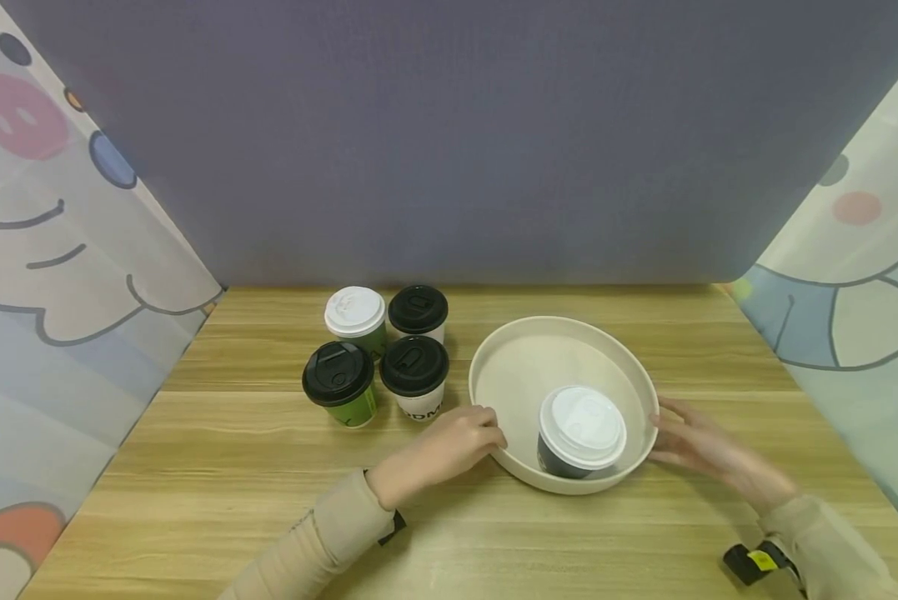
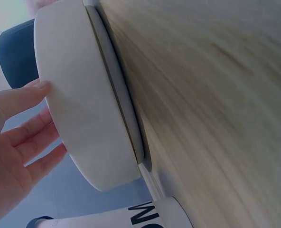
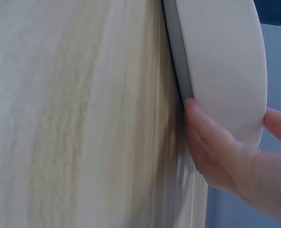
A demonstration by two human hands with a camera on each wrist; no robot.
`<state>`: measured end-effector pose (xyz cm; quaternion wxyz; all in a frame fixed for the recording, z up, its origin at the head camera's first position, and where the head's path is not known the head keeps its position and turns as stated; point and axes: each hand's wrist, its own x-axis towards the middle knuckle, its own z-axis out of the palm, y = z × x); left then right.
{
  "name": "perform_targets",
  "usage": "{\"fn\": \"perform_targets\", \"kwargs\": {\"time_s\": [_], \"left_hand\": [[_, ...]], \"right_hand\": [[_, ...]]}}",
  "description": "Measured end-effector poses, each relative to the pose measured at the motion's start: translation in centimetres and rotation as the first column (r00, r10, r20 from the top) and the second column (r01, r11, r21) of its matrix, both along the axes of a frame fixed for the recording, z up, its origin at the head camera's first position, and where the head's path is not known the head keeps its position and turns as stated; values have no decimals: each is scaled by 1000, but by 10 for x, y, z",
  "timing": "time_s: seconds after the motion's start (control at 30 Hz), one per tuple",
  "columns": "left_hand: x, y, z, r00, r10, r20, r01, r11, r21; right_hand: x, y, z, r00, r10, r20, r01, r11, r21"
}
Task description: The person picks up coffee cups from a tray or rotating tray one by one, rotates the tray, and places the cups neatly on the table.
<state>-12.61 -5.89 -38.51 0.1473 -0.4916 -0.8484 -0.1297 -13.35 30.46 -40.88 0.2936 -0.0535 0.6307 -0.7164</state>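
Note:
A round cream tray [image 1: 519,358] with a raised rim lies on the wooden table, right of centre. Inside it, toward the front, a dark paper cup with a white lid [image 1: 585,423] stands upright; part of its dark side [image 2: 18,54] shows in the left wrist view. My left hand [image 1: 452,446] pinches the tray's left rim between thumb and fingers. On the opposite side, my right hand [image 1: 699,446] grips the tray's wall, its fingertips [image 3: 192,105] low by the base and the thumb at the rim.
Left of the tray, several lidded paper cups stand grouped: a white-lidded green one [image 1: 354,312], a black-lidded green one [image 1: 339,379] and black-lidded white ones [image 1: 422,404]. A grey panel [image 1: 449,150] closes off the table's back, with patterned sheets [image 1: 81,250] at the sides.

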Motion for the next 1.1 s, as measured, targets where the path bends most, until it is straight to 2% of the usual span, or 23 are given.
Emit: {"fn": "perform_targets", "kwargs": {"time_s": [0.13,0.3,0.57,0.73,0.87,1.1], "left_hand": [[-1,-2,-1,1000,21,12,-21,1000,-10],[0,0,-2,1000,15,-16,-15,1000,-5],[8,10,-1,998,-1,-62,0,1000,-9],[13,17,-1,998,-6,-64,2,998,-64],[17,22,0,996,-11,-93,1,995,-104],[21,29,-1,990,-30,-139,19,997,-76]], "right_hand": [[1,-1,1,1000,4,1,-4,1000,-9],[-3,-1,1,1000,1,6,-1,1000,1],[-21,4,3,1000,13,-5,-13,1000,2],[-33,3,6,1000,8,17,-9,1000,30],[-41,2,9,1000,4,12,-5,999,51],[-56,2,9,999,42,-9,-41,997,73]]}}
